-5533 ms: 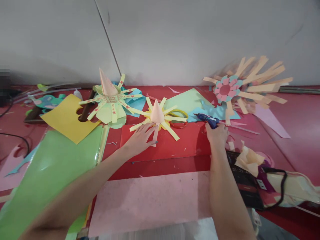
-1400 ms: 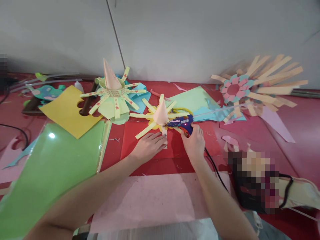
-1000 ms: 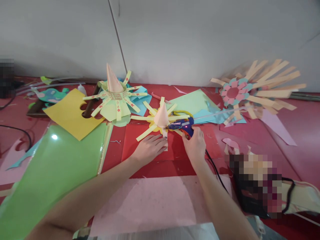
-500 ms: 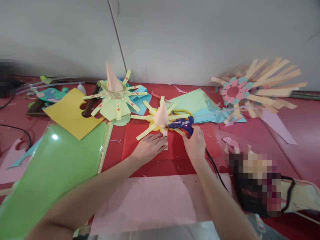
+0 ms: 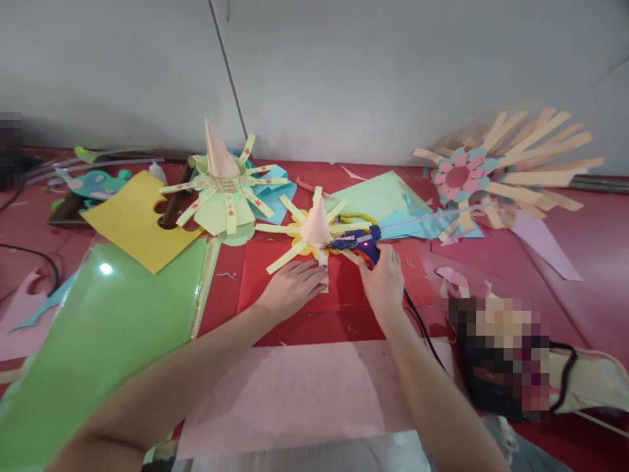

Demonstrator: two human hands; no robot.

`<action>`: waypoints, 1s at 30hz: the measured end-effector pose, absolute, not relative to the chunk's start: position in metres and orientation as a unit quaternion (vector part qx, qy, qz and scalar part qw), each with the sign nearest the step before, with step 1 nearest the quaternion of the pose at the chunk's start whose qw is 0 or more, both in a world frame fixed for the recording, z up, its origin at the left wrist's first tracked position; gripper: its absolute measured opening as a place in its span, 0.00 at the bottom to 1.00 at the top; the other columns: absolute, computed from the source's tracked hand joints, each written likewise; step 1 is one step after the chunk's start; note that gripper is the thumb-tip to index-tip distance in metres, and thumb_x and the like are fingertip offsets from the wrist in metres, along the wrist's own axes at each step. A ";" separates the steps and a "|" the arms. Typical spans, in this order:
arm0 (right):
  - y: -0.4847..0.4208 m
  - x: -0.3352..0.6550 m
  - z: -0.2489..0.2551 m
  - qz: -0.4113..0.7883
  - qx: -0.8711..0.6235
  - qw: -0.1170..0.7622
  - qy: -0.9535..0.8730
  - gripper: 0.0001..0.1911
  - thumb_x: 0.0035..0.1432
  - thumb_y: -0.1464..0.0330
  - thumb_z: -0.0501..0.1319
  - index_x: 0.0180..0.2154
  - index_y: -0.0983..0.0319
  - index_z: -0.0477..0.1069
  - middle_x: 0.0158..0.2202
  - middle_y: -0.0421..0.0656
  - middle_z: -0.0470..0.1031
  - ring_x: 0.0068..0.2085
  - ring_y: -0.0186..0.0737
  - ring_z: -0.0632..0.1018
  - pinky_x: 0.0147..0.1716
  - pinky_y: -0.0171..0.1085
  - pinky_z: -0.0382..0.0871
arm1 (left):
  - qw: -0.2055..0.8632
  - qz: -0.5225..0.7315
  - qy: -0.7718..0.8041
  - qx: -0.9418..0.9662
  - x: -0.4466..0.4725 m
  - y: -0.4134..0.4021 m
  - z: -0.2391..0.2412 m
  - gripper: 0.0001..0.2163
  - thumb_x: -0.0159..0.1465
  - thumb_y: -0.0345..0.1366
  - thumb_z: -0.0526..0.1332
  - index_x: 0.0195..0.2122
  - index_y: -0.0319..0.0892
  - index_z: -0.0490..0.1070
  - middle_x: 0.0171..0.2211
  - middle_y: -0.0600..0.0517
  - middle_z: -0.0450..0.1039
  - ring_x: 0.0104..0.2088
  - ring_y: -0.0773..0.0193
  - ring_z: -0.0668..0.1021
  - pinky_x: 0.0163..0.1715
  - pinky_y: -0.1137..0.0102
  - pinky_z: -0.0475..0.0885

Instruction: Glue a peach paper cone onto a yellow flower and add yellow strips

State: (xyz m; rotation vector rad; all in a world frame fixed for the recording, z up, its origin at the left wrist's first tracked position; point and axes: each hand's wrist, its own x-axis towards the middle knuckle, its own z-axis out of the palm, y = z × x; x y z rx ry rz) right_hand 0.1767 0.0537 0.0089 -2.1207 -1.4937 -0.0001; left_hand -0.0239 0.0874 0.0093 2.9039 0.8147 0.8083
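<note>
A small paper craft point(image 5: 314, 226), a peach cone ringed by yellow strips, stands on a red sheet point(image 5: 344, 278) at the middle. My right hand point(image 5: 383, 282) is closed round a blue hot glue gun point(image 5: 358, 240), whose nozzle touches the cone's base on its right side. A red light glows on the gun. My left hand point(image 5: 292, 288) lies flat with fingers stretched out on the red sheet, fingertips pressing a pale strip that hangs from the cone's front.
A bigger cone craft point(image 5: 223, 187) with starred strips sits back left on a yellow sheet point(image 5: 132, 223). A green sheet point(image 5: 103, 328) lies left, a pink sheet point(image 5: 289, 393) near me. A fan-shaped paper flower point(image 5: 491, 174) leans at the back right. The gun's black cord point(image 5: 417, 324) trails right.
Over the last seconds my right hand picked the glue gun up from the right and brought its nozzle to the cone's base. In the last second both hands barely moved.
</note>
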 end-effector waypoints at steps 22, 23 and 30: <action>0.052 0.171 0.010 -0.061 -0.784 0.258 -0.561 0.14 0.53 0.69 0.59 0.42 0.64 0.61 0.39 0.51 0.71 0.43 0.51 0.72 0.40 0.45 0.69 | -0.010 0.279 0.249 0.927 -0.023 0.088 0.009 0.09 0.67 0.36 0.53 0.41 0.39 0.70 0.39 0.53 0.78 0.41 0.62 0.79 0.37 0.67 0.72; 0.052 0.172 0.011 -0.059 -0.784 0.258 -0.561 0.14 0.54 0.68 0.59 0.42 0.64 0.61 0.39 0.51 0.71 0.43 0.51 0.72 0.41 0.45 0.69 | -0.010 0.279 0.248 0.928 -0.023 0.088 0.009 0.09 0.67 0.36 0.53 0.41 0.39 0.70 0.39 0.53 0.78 0.41 0.62 0.79 0.37 0.67 0.72; 0.052 0.172 0.012 -0.042 -0.795 0.249 -0.551 0.14 0.53 0.69 0.60 0.42 0.64 0.62 0.39 0.51 0.71 0.44 0.51 0.72 0.41 0.45 0.68 | -0.006 0.273 0.242 0.931 -0.024 0.089 0.008 0.08 0.66 0.36 0.54 0.41 0.39 0.70 0.41 0.52 0.78 0.43 0.61 0.78 0.42 0.66 0.71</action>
